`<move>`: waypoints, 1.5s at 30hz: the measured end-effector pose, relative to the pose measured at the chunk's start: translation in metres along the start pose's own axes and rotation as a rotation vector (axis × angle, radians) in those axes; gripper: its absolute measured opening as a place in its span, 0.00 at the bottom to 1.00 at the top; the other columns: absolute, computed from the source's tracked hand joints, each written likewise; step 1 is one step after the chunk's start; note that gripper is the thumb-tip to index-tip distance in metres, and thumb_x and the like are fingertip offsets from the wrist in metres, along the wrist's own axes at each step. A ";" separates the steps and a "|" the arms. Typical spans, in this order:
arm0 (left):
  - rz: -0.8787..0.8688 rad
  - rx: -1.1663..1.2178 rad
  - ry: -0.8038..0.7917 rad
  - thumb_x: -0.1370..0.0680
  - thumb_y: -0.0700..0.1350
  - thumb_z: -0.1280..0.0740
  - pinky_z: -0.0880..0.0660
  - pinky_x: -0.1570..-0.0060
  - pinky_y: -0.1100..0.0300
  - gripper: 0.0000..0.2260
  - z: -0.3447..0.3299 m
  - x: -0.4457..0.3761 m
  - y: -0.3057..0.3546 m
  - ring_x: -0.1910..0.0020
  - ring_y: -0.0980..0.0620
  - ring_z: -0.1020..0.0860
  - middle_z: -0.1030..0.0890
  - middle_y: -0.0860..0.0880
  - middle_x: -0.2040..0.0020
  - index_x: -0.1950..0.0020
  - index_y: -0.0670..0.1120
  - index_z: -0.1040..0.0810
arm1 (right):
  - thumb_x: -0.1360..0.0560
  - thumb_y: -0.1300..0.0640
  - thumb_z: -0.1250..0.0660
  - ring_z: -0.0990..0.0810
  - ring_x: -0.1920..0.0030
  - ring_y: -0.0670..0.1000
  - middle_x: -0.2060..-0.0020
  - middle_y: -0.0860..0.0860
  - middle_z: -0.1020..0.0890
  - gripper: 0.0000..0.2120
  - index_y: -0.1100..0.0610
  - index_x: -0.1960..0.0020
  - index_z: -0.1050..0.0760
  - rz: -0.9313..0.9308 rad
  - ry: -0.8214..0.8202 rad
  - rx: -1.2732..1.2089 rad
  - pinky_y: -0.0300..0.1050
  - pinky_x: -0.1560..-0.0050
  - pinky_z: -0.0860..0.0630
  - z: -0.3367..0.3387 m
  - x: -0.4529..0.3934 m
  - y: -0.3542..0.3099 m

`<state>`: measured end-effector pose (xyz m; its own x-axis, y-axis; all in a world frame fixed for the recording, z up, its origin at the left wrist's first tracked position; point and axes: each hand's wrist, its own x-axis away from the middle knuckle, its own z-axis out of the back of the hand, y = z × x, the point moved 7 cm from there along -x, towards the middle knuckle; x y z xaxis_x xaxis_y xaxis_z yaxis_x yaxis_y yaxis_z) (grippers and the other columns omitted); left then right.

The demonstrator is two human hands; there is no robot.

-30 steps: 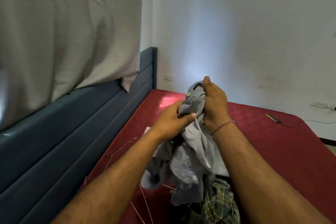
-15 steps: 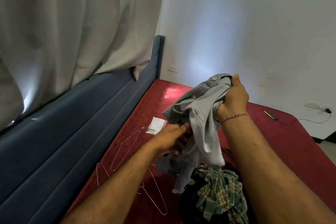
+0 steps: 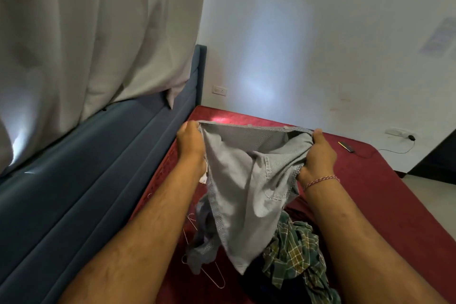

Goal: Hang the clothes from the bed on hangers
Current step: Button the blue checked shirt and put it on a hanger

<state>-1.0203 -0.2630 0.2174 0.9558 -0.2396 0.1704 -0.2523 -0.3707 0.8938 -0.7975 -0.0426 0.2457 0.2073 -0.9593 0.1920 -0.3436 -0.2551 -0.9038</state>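
Grey cloth, a shirt [image 3: 246, 180], stretched between two hands above a red bed [image 3: 382, 192]. Left hand [image 3: 191, 147] curled round one end of the top edge, fingers folded into the fabric, thumb on top. Right hand [image 3: 317, 155] clenched on the other end, a bunch of cloth gathered in the fist, thumb up along the edge; a red and white thread band [image 3: 320, 181] round that wrist. Top edge pulled nearly straight from fist to fist, small pale buttons along it. Rest of the shirt hanging down in a loose point, its lower tip just above the bedcover, one sleeve trailing to the left. Below and to the right, a green checked shirt [image 3: 296, 254] crumpled on the bed, touching a dark garment [image 3: 256, 286] underneath. Thin wire hangers [image 3: 214, 276] flat on the bedcover, partly hidden under the hanging sleeve. Blue padded headboard [image 3: 86, 180] along the left side, pale curtain [image 3: 86, 32] draped over its top. White wall [image 3: 320, 32] behind, with a socket [image 3: 219, 90] low down near the corner. Small dark gadget [image 3: 346, 147] with a cable far across the bed, well apart from the clothes.
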 end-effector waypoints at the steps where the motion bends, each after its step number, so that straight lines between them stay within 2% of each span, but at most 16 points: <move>1: 0.014 0.022 -0.037 0.29 0.44 0.39 0.29 0.60 0.52 0.06 -0.005 0.001 0.009 0.61 0.49 0.28 0.25 0.47 0.61 0.59 0.46 0.23 | 0.19 0.49 0.31 0.15 0.55 0.56 0.57 0.56 0.16 0.14 0.61 0.52 0.20 -0.002 0.012 0.030 0.54 0.51 0.17 0.007 -0.004 0.004; 6: 0.017 0.035 -0.409 0.19 0.42 0.36 0.29 0.66 0.59 0.05 -0.047 0.021 0.047 0.65 0.52 0.27 0.26 0.46 0.63 0.54 0.44 0.24 | 0.18 0.51 0.31 0.18 0.59 0.57 0.61 0.57 0.18 0.14 0.61 0.57 0.21 -0.064 0.016 0.156 0.55 0.53 0.18 0.033 -0.017 0.031; 9: -0.045 0.020 -0.492 0.20 0.41 0.35 0.31 0.67 0.59 0.11 -0.057 0.018 0.066 0.69 0.53 0.29 0.28 0.49 0.67 0.62 0.46 0.27 | 0.18 0.53 0.31 0.26 0.62 0.51 0.66 0.53 0.23 0.17 0.58 0.65 0.23 0.180 -0.042 0.419 0.48 0.61 0.27 0.041 -0.017 0.023; 11: -0.089 -0.078 -0.515 0.24 0.43 0.33 0.31 0.61 0.53 0.05 -0.056 0.010 0.072 0.64 0.48 0.30 0.30 0.44 0.63 0.58 0.43 0.26 | 0.18 0.55 0.31 0.27 0.66 0.47 0.64 0.50 0.23 0.15 0.58 0.63 0.21 0.350 -0.116 0.551 0.43 0.61 0.27 0.038 -0.012 0.012; 14: -0.162 -0.456 -0.494 0.27 0.46 0.33 0.31 0.58 0.53 0.06 -0.050 -0.006 0.065 0.58 0.48 0.29 0.27 0.44 0.58 0.55 0.44 0.24 | 0.17 0.54 0.33 0.20 0.61 0.40 0.61 0.44 0.16 0.10 0.57 0.49 0.14 0.321 -0.290 0.561 0.36 0.55 0.22 0.028 -0.007 0.012; 16: -0.300 -0.864 -0.467 0.23 0.47 0.33 0.28 0.58 0.56 0.06 -0.047 -0.008 0.054 0.56 0.49 0.24 0.20 0.48 0.56 0.57 0.45 0.21 | 0.17 0.52 0.34 0.23 0.68 0.46 0.68 0.49 0.18 0.19 0.64 0.58 0.16 0.343 -0.373 0.586 0.41 0.59 0.23 0.019 0.000 0.010; 18: -0.426 -1.134 -0.425 0.24 0.56 0.34 0.24 0.47 0.54 0.10 -0.044 -0.003 0.042 0.49 0.49 0.21 0.17 0.53 0.49 0.50 0.53 0.19 | 0.17 0.52 0.33 0.36 0.71 0.49 0.74 0.51 0.32 0.26 0.70 0.66 0.29 0.446 -0.426 0.629 0.41 0.60 0.27 0.006 0.011 0.002; 21: -0.393 -0.931 -0.783 0.25 0.64 0.30 0.24 0.37 0.50 0.24 -0.064 0.032 0.009 0.38 0.52 0.22 0.21 0.53 0.38 0.33 0.55 0.24 | 0.19 0.54 0.30 0.33 0.67 0.49 0.71 0.54 0.29 0.21 0.69 0.64 0.25 0.533 -0.558 0.659 0.42 0.61 0.29 -0.022 0.037 -0.008; 23: -0.286 -0.749 -1.002 0.22 0.56 0.28 0.22 0.41 0.58 0.17 -0.083 0.065 -0.012 0.42 0.58 0.19 0.18 0.55 0.42 0.35 0.54 0.22 | 0.22 0.60 0.30 0.23 0.62 0.52 0.64 0.60 0.18 0.09 0.65 0.58 0.18 0.509 -0.651 0.591 0.51 0.57 0.23 -0.039 0.050 -0.008; 25: -0.451 -0.746 -0.975 0.20 0.47 0.28 0.23 0.51 0.62 0.06 -0.095 0.081 -0.012 0.53 0.63 0.19 0.16 0.59 0.52 0.46 0.57 0.19 | 0.25 0.66 0.33 0.19 0.58 0.53 0.60 0.63 0.16 0.05 0.63 0.56 0.18 0.498 -0.691 0.530 0.53 0.54 0.22 -0.048 0.059 -0.009; 29: -0.573 -0.806 -0.821 0.18 0.48 0.31 0.33 0.63 0.59 0.11 -0.095 0.075 -0.006 0.68 0.64 0.26 0.21 0.58 0.66 0.60 0.54 0.21 | 0.22 0.68 0.35 0.20 0.49 0.48 0.49 0.51 0.18 0.13 0.52 0.45 0.24 0.510 -0.791 0.491 0.46 0.45 0.23 -0.045 0.061 -0.002; 33: -0.407 -0.629 -0.910 0.18 0.43 0.32 0.27 0.58 0.53 0.08 -0.091 0.082 -0.005 0.62 0.54 0.23 0.17 0.49 0.61 0.55 0.46 0.16 | 0.23 0.62 0.26 0.19 0.43 0.53 0.43 0.56 0.19 0.22 0.51 0.34 0.29 0.325 -0.921 0.353 0.46 0.42 0.21 -0.027 0.056 0.014; 36: -0.299 -0.386 -0.845 0.17 0.38 0.35 0.22 0.53 0.52 0.09 -0.081 0.081 0.010 0.57 0.49 0.19 0.15 0.46 0.57 0.50 0.44 0.15 | 0.26 0.63 0.23 0.15 0.48 0.56 0.49 0.57 0.14 0.13 0.57 0.43 0.20 0.353 -0.993 0.891 0.54 0.46 0.17 -0.004 0.045 0.048; 38: -0.216 -0.216 -0.762 0.17 0.35 0.37 0.20 0.51 0.54 0.11 -0.071 0.075 0.021 0.57 0.49 0.17 0.14 0.46 0.56 0.48 0.42 0.15 | 0.26 0.61 0.25 0.16 0.58 0.52 0.59 0.53 0.14 0.04 0.54 0.55 0.19 0.441 -0.928 1.359 0.56 0.53 0.18 0.021 0.031 0.073; 40: -0.164 -0.132 -0.660 0.17 0.34 0.38 0.19 0.55 0.58 0.11 -0.057 0.064 0.035 0.59 0.51 0.16 0.13 0.46 0.58 0.50 0.40 0.16 | 0.27 0.61 0.27 0.18 0.61 0.50 0.61 0.49 0.15 0.05 0.51 0.56 0.18 0.503 -0.795 1.518 0.54 0.56 0.20 0.046 0.017 0.082; 45: -0.035 -0.077 -0.295 0.23 0.35 0.34 0.22 0.63 0.57 0.07 -0.002 0.015 0.046 0.66 0.49 0.19 0.18 0.45 0.65 0.58 0.39 0.18 | 0.27 0.55 0.24 0.15 0.61 0.53 0.63 0.54 0.14 0.01 0.52 0.55 0.15 0.336 -0.559 1.262 0.59 0.57 0.17 0.122 -0.024 0.067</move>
<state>-1.0174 -0.2821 0.2614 0.8757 -0.4824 0.0213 -0.1971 -0.3168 0.9278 -0.7142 -0.0221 0.1338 0.7122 -0.7019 -0.0022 0.5251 0.5349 -0.6619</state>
